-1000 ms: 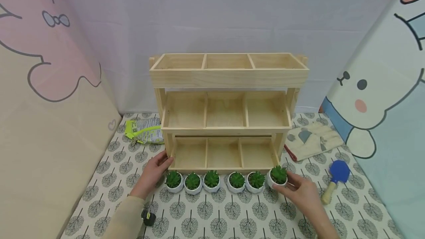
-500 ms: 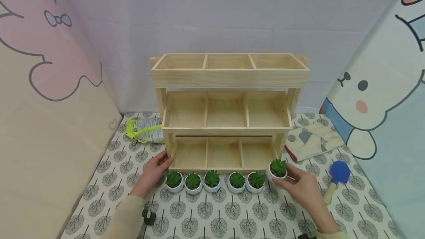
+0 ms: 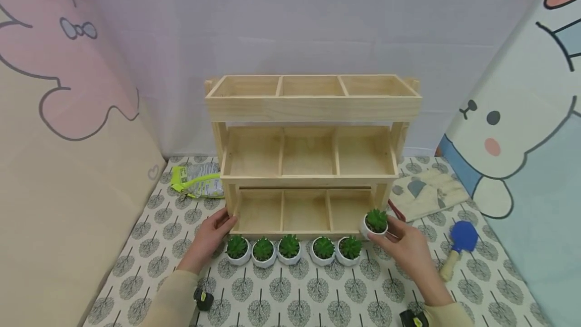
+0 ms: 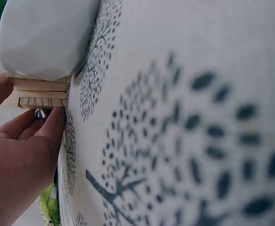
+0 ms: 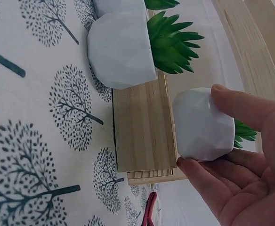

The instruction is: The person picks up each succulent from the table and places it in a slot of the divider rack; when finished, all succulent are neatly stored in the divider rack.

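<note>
My right hand point(image 3: 410, 250) holds a small potted succulent point(image 3: 375, 222) between thumb and fingers. In the right wrist view, its white faceted pot point(image 5: 203, 123) is level with the top edge of the bottom tier's front board point(image 5: 142, 127), at that tier's right end. My left hand point(image 3: 210, 238) grips the bottom left corner of a three-tier wooden planter shelf point(image 3: 313, 110). The left wrist view shows the thumb on one side of the wood point(image 4: 41, 101) and the fingers on the other. Several more potted succulents point(image 3: 289, 248) stand in a row before the shelf.
Each tier has three compartments. A green and grey bag point(image 3: 198, 179) lies to the left of the shelf. To the right are a pair of gloves point(image 3: 431, 193) and a blue hand trowel point(image 3: 463, 236). Fabric walls point(image 3: 290, 19) close in the patterned tablecloth point(image 3: 299, 296).
My right hand has lifted the potted succulent and brought it slightly left, toward the front board of the bottom tier. The left hand stays at the shelf's corner.
</note>
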Demonstrator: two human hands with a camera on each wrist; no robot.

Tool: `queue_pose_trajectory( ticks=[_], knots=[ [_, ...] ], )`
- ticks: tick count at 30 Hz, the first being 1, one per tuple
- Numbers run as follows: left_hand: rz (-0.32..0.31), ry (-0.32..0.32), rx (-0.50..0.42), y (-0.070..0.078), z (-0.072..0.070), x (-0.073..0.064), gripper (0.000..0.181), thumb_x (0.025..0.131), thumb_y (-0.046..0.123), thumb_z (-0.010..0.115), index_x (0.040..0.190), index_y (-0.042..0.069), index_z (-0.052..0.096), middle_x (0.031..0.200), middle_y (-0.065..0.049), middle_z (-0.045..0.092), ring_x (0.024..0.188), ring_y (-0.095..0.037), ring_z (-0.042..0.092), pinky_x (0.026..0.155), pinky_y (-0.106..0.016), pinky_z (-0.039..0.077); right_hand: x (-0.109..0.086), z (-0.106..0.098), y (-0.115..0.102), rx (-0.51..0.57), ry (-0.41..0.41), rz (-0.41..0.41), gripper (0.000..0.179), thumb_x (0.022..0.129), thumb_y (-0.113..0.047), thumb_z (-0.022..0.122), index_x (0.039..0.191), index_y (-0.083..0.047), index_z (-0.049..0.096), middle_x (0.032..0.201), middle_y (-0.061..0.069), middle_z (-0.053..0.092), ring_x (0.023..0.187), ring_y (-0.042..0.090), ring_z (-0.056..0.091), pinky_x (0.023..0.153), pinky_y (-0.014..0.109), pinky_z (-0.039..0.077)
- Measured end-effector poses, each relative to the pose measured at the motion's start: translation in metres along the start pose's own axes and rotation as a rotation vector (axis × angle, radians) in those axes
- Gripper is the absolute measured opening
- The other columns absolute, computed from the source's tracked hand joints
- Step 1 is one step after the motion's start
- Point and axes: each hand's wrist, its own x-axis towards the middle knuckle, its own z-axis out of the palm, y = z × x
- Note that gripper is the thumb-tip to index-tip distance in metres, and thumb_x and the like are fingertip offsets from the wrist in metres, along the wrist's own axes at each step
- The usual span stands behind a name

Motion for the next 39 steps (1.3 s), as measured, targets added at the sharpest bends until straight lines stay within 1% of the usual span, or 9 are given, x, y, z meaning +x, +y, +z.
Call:
queue_pose_trajectory(
  ticks=[4, 7, 10, 13, 15, 20, 28, 34, 39],
  knots=[
    [-0.004, 0.004, -0.002, 0.001, -0.001, -0.003, 0.073, 0.106, 0.040, 0.064, 0.164, 0.007, 0.034, 0.164, -0.018, 0.038, 0.146, -0.036, 0.044, 0.117, -0.047, 0.041, 0.006, 0.005, -0.002, 0.037, -0.007, 0.005, 0.082, 0.090, -0.040, 0.085, 0.150, 0.004, 0.052, 0.138, 0.028, 0.062, 0.121, 0.040, 0.066, 0.092, 0.038, 0.061],
    [-0.009, 0.006, -0.005, 0.002, -0.002, -0.005, 0.074, 0.106, 0.041, 0.064, 0.164, 0.007, 0.034, 0.164, -0.019, 0.036, 0.147, -0.036, 0.042, 0.118, -0.047, 0.040, 0.012, 0.008, -0.005, 0.043, -0.007, 0.007, 0.081, 0.090, -0.040, 0.085, 0.151, 0.002, 0.052, 0.145, 0.028, 0.056, 0.119, 0.039, 0.067, 0.089, 0.038, 0.063],
    [-0.020, 0.011, -0.009, 0.002, -0.002, -0.006, 0.074, 0.106, 0.040, 0.064, 0.164, 0.006, 0.033, 0.165, -0.020, 0.035, 0.148, -0.037, 0.040, 0.118, -0.048, 0.040, 0.019, 0.011, -0.006, 0.060, -0.005, -0.013, 0.078, 0.090, -0.034, 0.085, 0.152, 0.000, 0.052, 0.158, 0.027, 0.042, 0.118, 0.038, 0.067, 0.088, 0.037, 0.063],
    [-0.032, 0.016, -0.003, 0.002, -0.002, -0.007, 0.074, 0.106, 0.040, 0.064, 0.164, 0.006, 0.033, 0.165, -0.021, 0.035, 0.148, -0.038, 0.040, 0.118, -0.048, 0.040, 0.026, 0.016, -0.006, 0.056, 0.007, -0.040, 0.075, 0.090, -0.028, 0.087, 0.150, 0.002, 0.053, 0.162, 0.029, 0.035, 0.117, 0.038, 0.068, 0.088, 0.035, 0.062],
    [-0.034, 0.016, -0.001, 0.002, -0.002, -0.006, 0.073, 0.106, 0.040, 0.063, 0.164, 0.005, 0.033, 0.164, -0.021, 0.035, 0.148, -0.038, 0.040, 0.118, -0.048, 0.040, 0.031, 0.019, -0.007, 0.052, 0.013, -0.049, 0.075, 0.089, -0.027, 0.087, 0.149, 0.004, 0.054, 0.159, 0.031, 0.038, 0.116, 0.039, 0.069, 0.088, 0.036, 0.062],
    [-0.025, 0.012, -0.010, 0.000, -0.002, -0.005, 0.073, 0.107, 0.039, 0.063, 0.163, 0.005, 0.033, 0.164, -0.021, 0.035, 0.148, -0.037, 0.041, 0.118, -0.048, 0.040, 0.040, 0.023, -0.008, 0.035, 0.016, -0.034, 0.081, 0.087, -0.031, 0.089, 0.148, 0.008, 0.052, 0.141, 0.033, 0.057, 0.112, 0.040, 0.071, 0.086, 0.039, 0.064],
    [-0.009, 0.014, -0.014, -0.002, -0.002, -0.004, 0.071, 0.107, 0.037, 0.063, 0.163, 0.005, 0.035, 0.163, -0.021, 0.037, 0.146, -0.036, 0.043, 0.117, -0.045, 0.041, 0.054, 0.033, -0.006, 0.026, 0.022, -0.083, 0.077, 0.086, -0.025, 0.090, 0.145, 0.010, 0.055, 0.132, 0.031, 0.064, 0.105, 0.039, 0.073, 0.086, 0.043, 0.064],
    [-0.011, 0.008, -0.025, 0.000, -0.001, -0.003, 0.071, 0.106, 0.037, 0.064, 0.163, 0.005, 0.035, 0.163, -0.021, 0.038, 0.145, -0.036, 0.044, 0.116, -0.045, 0.042, 0.060, 0.039, -0.007, -0.030, 0.006, -0.079, 0.071, 0.086, -0.028, 0.089, 0.143, 0.004, 0.061, 0.128, 0.029, 0.067, 0.105, 0.039, 0.073, 0.087, 0.048, 0.063],
    [0.014, -0.009, -0.036, 0.003, 0.001, -0.005, 0.069, 0.108, 0.034, 0.063, 0.163, 0.003, 0.034, 0.162, -0.023, 0.039, 0.145, -0.038, 0.044, 0.116, -0.048, 0.042, 0.064, 0.043, -0.006, -0.082, 0.027, -0.121, 0.061, 0.085, -0.027, 0.090, 0.132, 0.005, 0.068, 0.112, 0.024, 0.074, 0.094, 0.034, 0.074, 0.082, 0.046, 0.064]
  ],
)
